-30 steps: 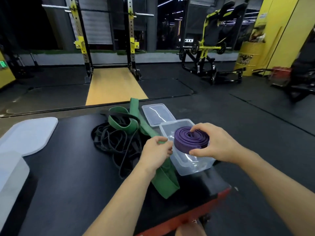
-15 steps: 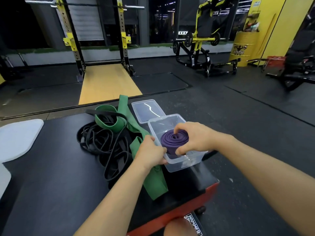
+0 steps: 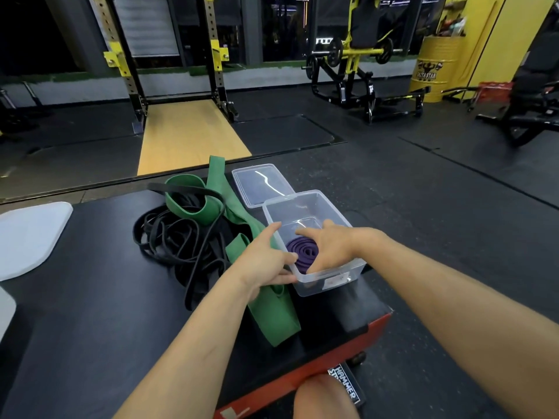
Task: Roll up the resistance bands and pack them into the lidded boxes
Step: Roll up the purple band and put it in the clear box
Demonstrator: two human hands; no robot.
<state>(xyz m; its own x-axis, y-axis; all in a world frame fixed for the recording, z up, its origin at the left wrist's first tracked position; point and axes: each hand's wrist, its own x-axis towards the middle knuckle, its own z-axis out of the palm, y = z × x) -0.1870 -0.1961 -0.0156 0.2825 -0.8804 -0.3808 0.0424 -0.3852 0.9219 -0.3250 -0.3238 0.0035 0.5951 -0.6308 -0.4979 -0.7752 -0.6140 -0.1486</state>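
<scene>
Rolled purple band [image 3: 302,252] is seated inside clear box [image 3: 329,281] at the platform's [image 3: 90,313] right edge and gripped from above by right hand [image 3: 331,246]. Box's left wall is braced by left hand [image 3: 266,261], fingers straight. Lid [image 3: 260,182] is laid at far-right corner; green band [image 3: 272,319] and black bands [image 3: 169,240] are heaped mid-platform

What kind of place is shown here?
Most likely a gym: a squat rack with a wooden platform, a yellow plate-loaded machine behind, and rubber mats covering the floor.
</scene>
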